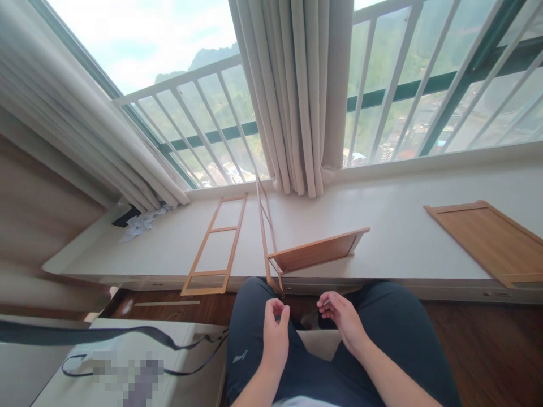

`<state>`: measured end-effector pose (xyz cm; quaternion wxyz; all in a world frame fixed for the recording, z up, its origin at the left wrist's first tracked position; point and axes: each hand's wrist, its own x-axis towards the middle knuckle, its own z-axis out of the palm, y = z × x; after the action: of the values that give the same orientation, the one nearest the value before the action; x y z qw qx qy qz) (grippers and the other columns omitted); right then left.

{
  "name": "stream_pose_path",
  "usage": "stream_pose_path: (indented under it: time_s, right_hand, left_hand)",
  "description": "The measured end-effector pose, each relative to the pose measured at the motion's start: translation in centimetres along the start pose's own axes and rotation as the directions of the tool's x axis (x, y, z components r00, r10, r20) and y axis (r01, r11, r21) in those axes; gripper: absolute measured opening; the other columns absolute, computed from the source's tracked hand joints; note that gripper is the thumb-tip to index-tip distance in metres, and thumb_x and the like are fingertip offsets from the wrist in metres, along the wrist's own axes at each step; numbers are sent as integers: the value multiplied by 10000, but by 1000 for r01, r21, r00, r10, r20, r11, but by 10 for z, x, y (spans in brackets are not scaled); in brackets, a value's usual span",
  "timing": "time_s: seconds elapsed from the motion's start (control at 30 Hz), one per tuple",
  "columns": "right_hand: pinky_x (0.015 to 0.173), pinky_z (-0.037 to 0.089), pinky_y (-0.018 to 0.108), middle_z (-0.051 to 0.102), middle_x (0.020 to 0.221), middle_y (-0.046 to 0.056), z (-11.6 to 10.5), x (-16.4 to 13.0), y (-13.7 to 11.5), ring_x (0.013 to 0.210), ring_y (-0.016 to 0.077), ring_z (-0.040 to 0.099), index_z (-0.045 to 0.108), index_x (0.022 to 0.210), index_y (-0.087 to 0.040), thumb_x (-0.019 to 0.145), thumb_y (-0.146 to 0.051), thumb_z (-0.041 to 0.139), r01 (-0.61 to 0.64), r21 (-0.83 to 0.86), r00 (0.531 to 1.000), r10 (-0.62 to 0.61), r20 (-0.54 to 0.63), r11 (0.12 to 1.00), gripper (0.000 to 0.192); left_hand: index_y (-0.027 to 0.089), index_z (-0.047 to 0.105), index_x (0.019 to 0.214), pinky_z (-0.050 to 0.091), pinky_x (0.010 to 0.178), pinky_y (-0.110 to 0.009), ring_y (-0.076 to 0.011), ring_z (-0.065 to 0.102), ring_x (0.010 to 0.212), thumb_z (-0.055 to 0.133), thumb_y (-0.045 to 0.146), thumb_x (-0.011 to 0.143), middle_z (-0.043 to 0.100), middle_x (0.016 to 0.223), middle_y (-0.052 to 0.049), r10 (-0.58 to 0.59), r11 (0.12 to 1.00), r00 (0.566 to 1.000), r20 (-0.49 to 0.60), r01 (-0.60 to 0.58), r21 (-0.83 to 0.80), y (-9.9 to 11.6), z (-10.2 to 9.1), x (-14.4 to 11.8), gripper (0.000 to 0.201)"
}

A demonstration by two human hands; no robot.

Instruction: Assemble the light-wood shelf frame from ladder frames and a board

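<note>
My left hand [275, 336] is over my left thigh, fingers loosely bent and the thumb apart from them, with nothing visible between. My right hand [341, 319] is between my knees, its thumb and fingertips pinched together; anything in them is too small to make out. Neither hand touches the wooden parts. Just beyond them, a wooden panel [320, 252] stands joined at an angle to a narrow upright wooden frame [262, 226] on the white ledge [390, 226]. To the left lies a flat ladder-like wooden frame [217, 230], its near end over the ledge's edge.
Another wooden panel [494, 240] lies on the ledge at the right. Crumpled paper [142, 224] sits at the far left. Curtains [292, 96] hang by the barred windows. A white cabinet [173, 339] with a black strap [148, 333] across it stands at my left.
</note>
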<state>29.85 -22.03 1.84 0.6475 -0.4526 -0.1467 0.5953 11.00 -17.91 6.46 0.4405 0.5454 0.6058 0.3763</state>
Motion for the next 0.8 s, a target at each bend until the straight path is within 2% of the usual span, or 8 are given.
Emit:
stream_pose_path:
  time_s: [0.07, 0.13, 0.3, 0.47, 0.63, 0.7, 0.8]
  right_hand:
    - [607, 491, 273, 719, 795, 77, -1, 2, 2, 699, 182, 619, 739, 819, -184, 713, -645, 797, 0, 3, 1000, 0, -3, 1000, 477]
    - [598, 486, 271, 718, 782, 77, -1, 4, 3, 688, 180, 614, 738, 811, -184, 706, -649, 799, 1, -3, 1000, -1, -11, 1000, 480]
    - [582, 468, 265, 717, 768, 83, -3, 7, 7, 675, 178, 610, 736, 808, -179, 711, -662, 785, 6, -33, 1000, -6, -14, 999, 495]
    - [556, 445, 260, 712, 748, 86, -5, 9, 10, 648, 173, 601, 727, 798, -176, 694, -676, 786, -3, -40, 1000, 3, -10, 999, 514]
    - [552, 432, 254, 708, 749, 78, -6, 12, 14, 637, 165, 594, 723, 801, -177, 711, -664, 777, -13, -39, 1000, 13, 3, 999, 498]
    - [547, 427, 250, 707, 747, 77, -7, 12, 15, 634, 164, 592, 722, 803, -177, 707, -663, 779, -18, -44, 1000, 18, 4, 999, 499]
    - [541, 422, 247, 707, 742, 76, -7, 13, 16, 626, 160, 589, 720, 800, -178, 698, -668, 782, -23, -51, 1000, 23, 3, 998, 505]
  left_hand:
    - [199, 567, 971, 499, 792, -333, -219, 595, 911, 633, 563, 834, 607, 954, -59, 43, 999, 994, -96, -40, 32, 2, -2, 8, 395]
    - [197, 562, 1070, 508, 831, -355, -245, 604, 1010, 638, 554, 833, 617, 1062, -89, 78, 996, 987, -140, -73, 41, 6, -3, 17, 436]
    - [185, 550, 1200, 506, 893, -376, -270, 608, 1142, 620, 551, 862, 645, 1196, -130, 128, 992, 984, -127, -126, 27, 18, -1, 36, 503]
    - [175, 621, 1134, 493, 917, -387, -274, 659, 1086, 571, 594, 896, 710, 1145, -127, 137, 991, 990, -40, -137, 7, 26, -5, 54, 485]
    - [190, 646, 1079, 505, 881, -354, -252, 686, 1001, 548, 613, 914, 737, 1044, -91, 172, 985, 984, 41, -171, -19, 29, -10, 59, 464]
    - [194, 643, 1064, 506, 880, -354, -249, 685, 995, 539, 616, 918, 735, 1035, -88, 190, 982, 981, 36, -189, -25, 30, -10, 59, 458]
    - [191, 640, 1044, 509, 897, -379, -263, 680, 1011, 499, 645, 922, 732, 1017, -101, 200, 980, 979, -39, -200, -19, 29, -14, 64, 491]
